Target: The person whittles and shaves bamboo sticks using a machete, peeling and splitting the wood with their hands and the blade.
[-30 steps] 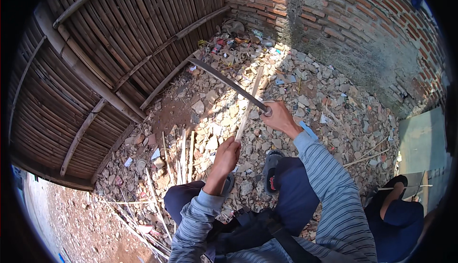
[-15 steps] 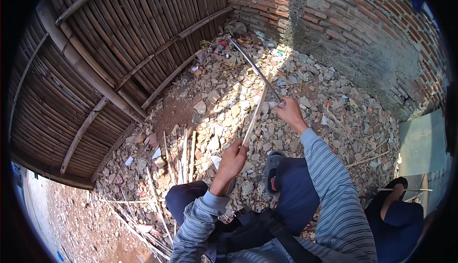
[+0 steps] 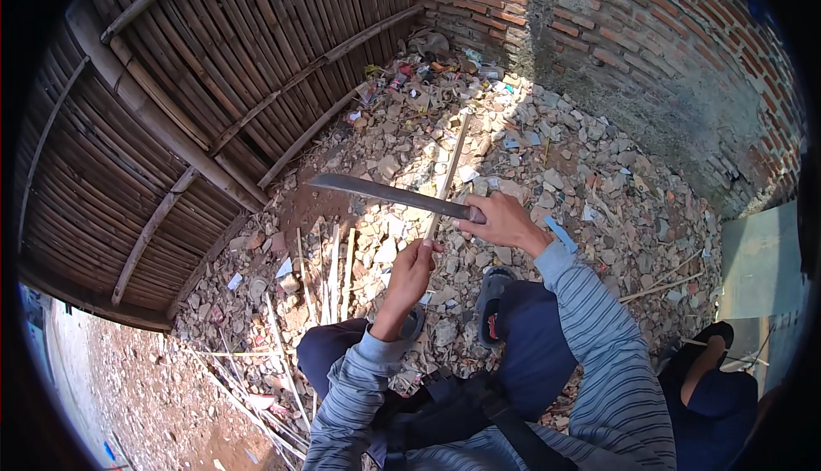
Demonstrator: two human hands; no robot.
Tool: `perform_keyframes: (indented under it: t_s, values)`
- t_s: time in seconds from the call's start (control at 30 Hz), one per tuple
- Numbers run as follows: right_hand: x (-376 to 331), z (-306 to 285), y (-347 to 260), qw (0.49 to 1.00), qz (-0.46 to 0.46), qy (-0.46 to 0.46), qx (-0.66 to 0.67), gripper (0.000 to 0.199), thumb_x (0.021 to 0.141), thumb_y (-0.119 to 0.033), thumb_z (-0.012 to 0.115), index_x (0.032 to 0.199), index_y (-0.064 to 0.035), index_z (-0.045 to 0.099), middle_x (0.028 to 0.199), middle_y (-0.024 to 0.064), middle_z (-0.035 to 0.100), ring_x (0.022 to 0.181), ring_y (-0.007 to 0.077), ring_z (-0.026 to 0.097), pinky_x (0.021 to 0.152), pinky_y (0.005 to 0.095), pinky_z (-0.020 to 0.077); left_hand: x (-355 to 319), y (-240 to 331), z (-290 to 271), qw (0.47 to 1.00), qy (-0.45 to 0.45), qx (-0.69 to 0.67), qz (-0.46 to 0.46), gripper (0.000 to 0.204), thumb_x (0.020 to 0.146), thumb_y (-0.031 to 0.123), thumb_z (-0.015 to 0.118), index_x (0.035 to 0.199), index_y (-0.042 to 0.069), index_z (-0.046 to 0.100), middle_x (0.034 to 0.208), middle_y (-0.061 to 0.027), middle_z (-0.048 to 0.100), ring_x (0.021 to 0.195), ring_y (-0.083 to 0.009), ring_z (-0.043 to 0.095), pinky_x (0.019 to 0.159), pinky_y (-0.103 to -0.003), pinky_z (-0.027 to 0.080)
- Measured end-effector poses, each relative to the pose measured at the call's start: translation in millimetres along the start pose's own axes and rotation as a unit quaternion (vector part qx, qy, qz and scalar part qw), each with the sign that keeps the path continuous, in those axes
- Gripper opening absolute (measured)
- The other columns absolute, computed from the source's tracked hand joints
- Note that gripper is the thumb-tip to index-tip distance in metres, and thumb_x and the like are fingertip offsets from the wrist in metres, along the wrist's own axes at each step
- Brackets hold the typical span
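Note:
My left hand is closed round the near end of a pale bamboo strip, which points away from me and slightly to the right. In my right hand is the dark handle of a machete. Its long grey blade reaches left across the strip, lying over it a little beyond my left hand. Whether the edge bites into the strip I cannot tell. Several more pale strips lie on the rubble left of my left hand.
Broken stones and litter cover the ground. A bamboo-slat wall stands at the left, a brick wall at the far right. Another person sits at the lower right, near a greenish panel.
The machete has swung from pointing far ahead to lying crosswise over the strip, its tip now at the left. My right hand has come lower and slightly left.

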State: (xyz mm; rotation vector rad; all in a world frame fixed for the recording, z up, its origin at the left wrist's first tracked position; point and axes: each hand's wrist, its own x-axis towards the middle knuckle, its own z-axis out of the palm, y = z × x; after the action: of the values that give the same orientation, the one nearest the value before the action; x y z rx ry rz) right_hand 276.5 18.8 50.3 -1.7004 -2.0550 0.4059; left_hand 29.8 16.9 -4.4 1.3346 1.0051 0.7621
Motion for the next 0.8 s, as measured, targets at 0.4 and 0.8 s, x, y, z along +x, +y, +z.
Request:
perform_keyframes:
  t_s: [0.4,0.8]
  values:
    - [-4.5,10.1,-12.3,0.996,-0.059,0.03,-0.065,0.052,0.097,-0.057,0.069,0.1,-0.0051,0.063,0.064,0.013,0.067,0.058,0.0366,0.069,0.058,0.0494,0.0523,-5.7,10.7,-2.6,0.997,0.012,0.056,0.043,0.033,0.114,0.025,0.047,0.103,0.002,0.068,0.063,0.0031,0.046,0.057,-0.0076,0.04,0.054,-0.031,0.034]
    - [-1.6,-11.6,-18.2,0.999,0.026,-0.016,-0.041,0.056,0.097,-0.055,0.07,0.12,-0.0052,0.056,0.068,0.0148,0.069,0.064,0.0381,0.071,0.063,0.0502,0.055,-10.8,16.3,-2.0,0.981,0.057,0.169,0.073,0.033,0.113,0.024,0.046,0.103,0.0,0.068,0.064,-0.0134,0.056,0.056,-0.0215,0.051,0.057,-0.041,0.043]
